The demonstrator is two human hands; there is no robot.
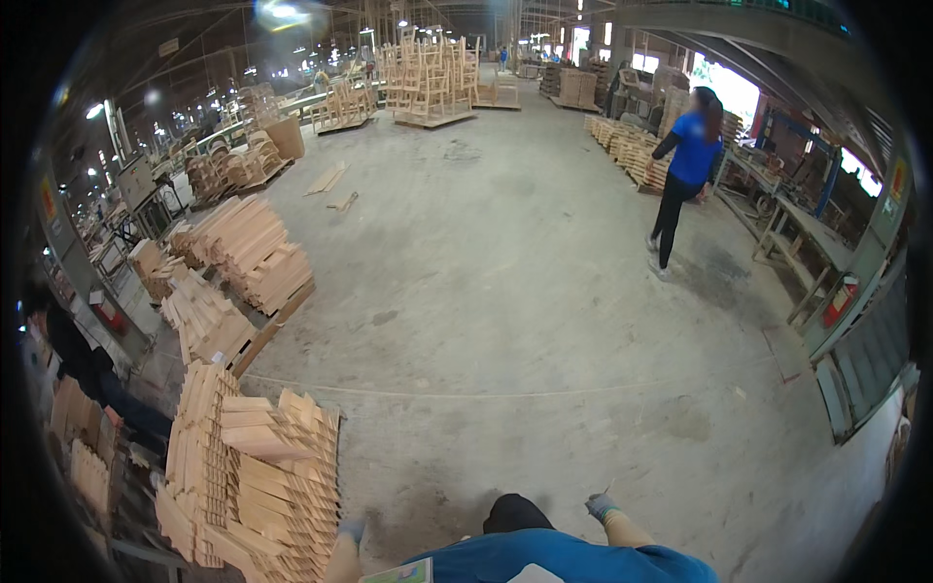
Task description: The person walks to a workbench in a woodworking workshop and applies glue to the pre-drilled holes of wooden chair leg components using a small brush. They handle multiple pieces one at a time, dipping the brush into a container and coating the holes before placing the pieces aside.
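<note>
My left hand [352, 531], in a grey glove, hangs low beside the right edge of a stack of light wooden slats [277, 486]. Its fingers are too blurred to make out, and I cannot tell if it touches the stack. On the other side of my body, my right hand [602, 505], also gloved in grey, is held out over the concrete floor [505, 311]. Its fingers look curled in, with nothing visible in them. My blue shirt [573, 559] and a dark shoe or knee [517, 513] show at the lower edge.
More wood piles [248, 253] line the left, near a person in dark clothes [73, 350]. A person in blue [692, 146] walks at the right, beside workbenches [812, 238]. Wooden chair frames [428, 83] stand on pallets at the back. Loose slats [327, 179] lie on the floor.
</note>
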